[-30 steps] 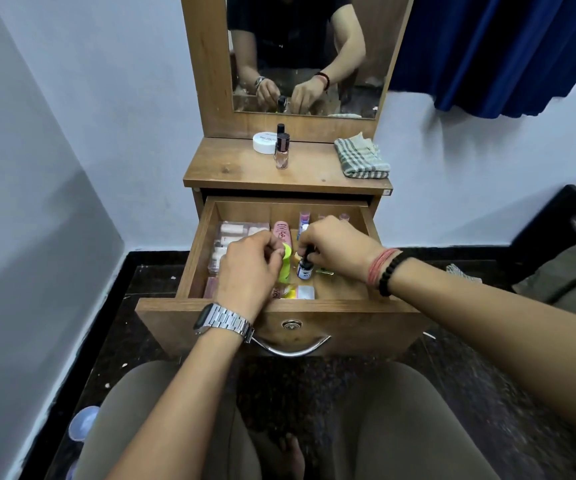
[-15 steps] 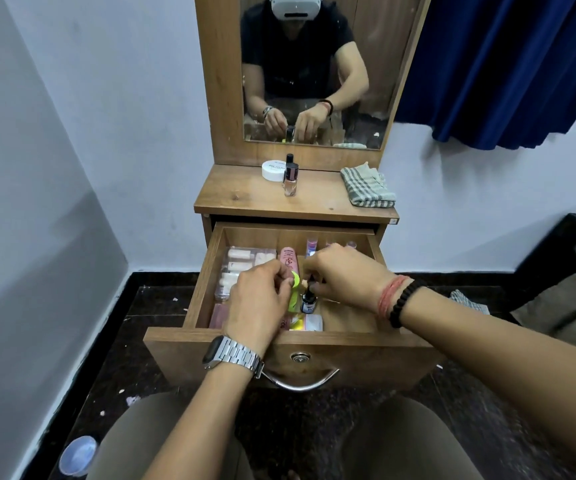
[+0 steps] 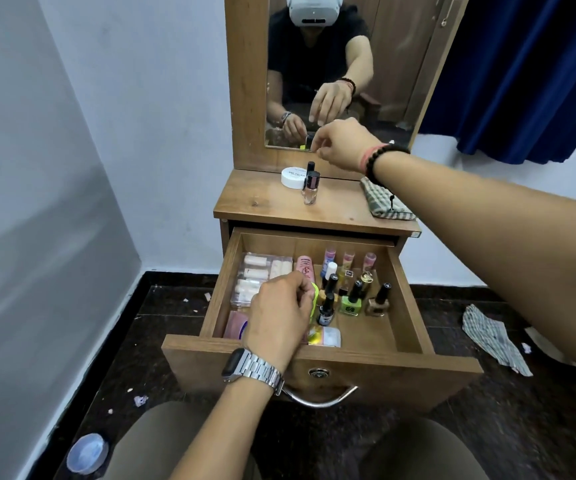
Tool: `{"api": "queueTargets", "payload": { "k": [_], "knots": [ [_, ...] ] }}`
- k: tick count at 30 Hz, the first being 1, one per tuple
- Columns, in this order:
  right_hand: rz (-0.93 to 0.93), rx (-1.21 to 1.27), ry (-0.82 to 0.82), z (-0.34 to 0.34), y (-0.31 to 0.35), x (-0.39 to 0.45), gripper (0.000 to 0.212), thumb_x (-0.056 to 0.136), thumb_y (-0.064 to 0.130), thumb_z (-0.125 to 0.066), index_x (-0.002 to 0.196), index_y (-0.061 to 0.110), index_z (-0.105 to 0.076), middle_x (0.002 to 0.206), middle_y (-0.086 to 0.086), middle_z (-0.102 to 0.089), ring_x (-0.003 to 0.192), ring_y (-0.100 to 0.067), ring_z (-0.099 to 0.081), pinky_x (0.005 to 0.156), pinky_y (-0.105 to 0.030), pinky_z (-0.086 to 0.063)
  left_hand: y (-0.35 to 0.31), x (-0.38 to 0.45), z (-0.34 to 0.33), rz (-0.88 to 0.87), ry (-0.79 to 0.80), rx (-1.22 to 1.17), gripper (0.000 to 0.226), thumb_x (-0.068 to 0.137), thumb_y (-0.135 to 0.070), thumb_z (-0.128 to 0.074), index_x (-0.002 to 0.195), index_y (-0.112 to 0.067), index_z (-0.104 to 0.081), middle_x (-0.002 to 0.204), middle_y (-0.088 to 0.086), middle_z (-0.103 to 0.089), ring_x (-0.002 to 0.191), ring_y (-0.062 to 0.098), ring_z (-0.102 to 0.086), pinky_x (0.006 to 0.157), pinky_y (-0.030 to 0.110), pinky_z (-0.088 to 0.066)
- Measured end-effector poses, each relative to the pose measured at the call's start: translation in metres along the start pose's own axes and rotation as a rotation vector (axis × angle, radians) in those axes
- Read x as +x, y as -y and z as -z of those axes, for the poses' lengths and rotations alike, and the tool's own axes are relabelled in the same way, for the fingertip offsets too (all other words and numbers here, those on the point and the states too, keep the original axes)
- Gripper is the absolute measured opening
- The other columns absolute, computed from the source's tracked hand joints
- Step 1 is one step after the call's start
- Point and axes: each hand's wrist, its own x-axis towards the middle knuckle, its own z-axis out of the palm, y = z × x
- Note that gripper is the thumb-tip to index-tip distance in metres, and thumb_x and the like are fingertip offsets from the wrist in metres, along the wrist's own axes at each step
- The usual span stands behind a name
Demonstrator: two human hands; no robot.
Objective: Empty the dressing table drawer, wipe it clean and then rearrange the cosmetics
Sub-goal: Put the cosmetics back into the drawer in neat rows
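Drawer [image 3: 414, 299] pulled wide open under the dressing table top [image 3: 265, 202], and it's crowded: a clear case of pale tubes [image 3: 255, 275] at back left, a pink tube [image 3: 305, 266] beside it, three pinkish tubes [image 3: 348, 259] standing along the back wall, and nail polish bottles [image 3: 350, 299] bunched upright in the middle. The left hand [image 3: 279, 317] sits low in the drawer, fingers curled round a neon-yellow item [image 3: 315, 294], just beside a dark bottle [image 3: 326, 311]. The right hand [image 3: 340, 143] is up in front of the mirror [image 3: 387, 64], fingertips pinched together; whether anything is in them, I can't tell. Below it on the top: a white jar [image 3: 291, 177], two small bottles [image 3: 311, 187] touching it, and a checked cloth [image 3: 380, 206] at the right edge. Bare wood shows along the drawer's right side and front right corner.
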Motion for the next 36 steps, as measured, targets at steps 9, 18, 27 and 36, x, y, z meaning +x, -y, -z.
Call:
{"api": "queueTargets", "payload": {
  "k": [9,18,27,36],
  "knots": [
    [-0.058,-0.042,0.095,-0.038,0.008,0.035,0.011,0.087,0.013,-0.065,0.092,0.006,-0.072,0.095,-0.012,-0.067,0.094,-0.025,-0.062,0.085,-0.032,-0.051,0.003,0.002,-0.003,-0.041,-0.009,-0.008,0.008,0.092,-0.022,-0.056,0.093,-0.02,-0.064,0.086,-0.004,-0.067,0.077,0.011,-0.061,0.063,0.022,-0.047],
    [-0.062,-0.068,-0.038,-0.014,0.005,0.031,0.019,0.091,0.009,-0.054,0.096,0.002,-0.071,0.1,-0.016,-0.067,0.097,-0.03,-0.062,0.086,-0.034,-0.051,0.003,0.002,-0.003,-0.041,-0.007,-0.006,0.009,0.092,-0.022,-0.056,0.092,-0.02,-0.065,0.085,-0.004,-0.068,0.077,0.013,-0.062,0.062,0.024,-0.048],
    [0.035,0.052,-0.195,0.052,-0.01,-0.055,0.021,0.083,0.002,-0.061,0.098,0.012,-0.072,0.1,-0.003,-0.071,0.095,-0.016,-0.064,0.087,-0.019,-0.048,0.0,0.002,-0.001,-0.005,0.019,-0.02,0.011,0.091,-0.021,-0.057,0.09,-0.017,-0.067,0.084,0.002,-0.07,0.08,0.022,-0.064,0.072,0.04,-0.053],
    [0.052,0.158,0.169,-0.013,-0.012,-0.174,0.024,0.079,-0.004,-0.065,0.093,0.016,-0.068,0.088,0.001,-0.07,0.083,-0.012,-0.064,0.078,-0.029,-0.053,0.0,0.001,-0.001,-0.022,0.01,0.023,0.01,0.09,-0.021,-0.057,0.091,-0.017,-0.067,0.088,0.003,-0.07,0.085,0.023,-0.064,0.074,0.039,-0.052]
  ]
}}
